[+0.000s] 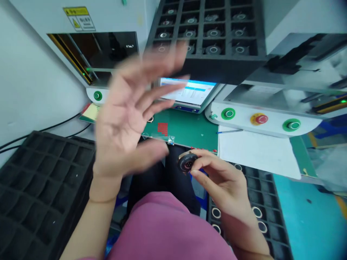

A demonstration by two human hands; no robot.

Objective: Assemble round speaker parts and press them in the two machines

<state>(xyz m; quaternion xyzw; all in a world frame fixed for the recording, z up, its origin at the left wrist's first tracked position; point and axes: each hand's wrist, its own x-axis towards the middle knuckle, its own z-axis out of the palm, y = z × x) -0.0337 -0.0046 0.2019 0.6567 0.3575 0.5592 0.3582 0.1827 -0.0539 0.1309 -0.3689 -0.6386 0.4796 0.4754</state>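
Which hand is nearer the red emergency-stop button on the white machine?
Right. The right hand, pinching a small round part, sits below and left of the red button. The left hand, raised open and motion-blurred, is much farther left.

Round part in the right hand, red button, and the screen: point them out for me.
round part (pixel 187 163), head view, on its dark face between the right hand's fingers
red button (pixel 259 118), head view, on its red cap
screen (pixel 193 92), head view, on the lit display
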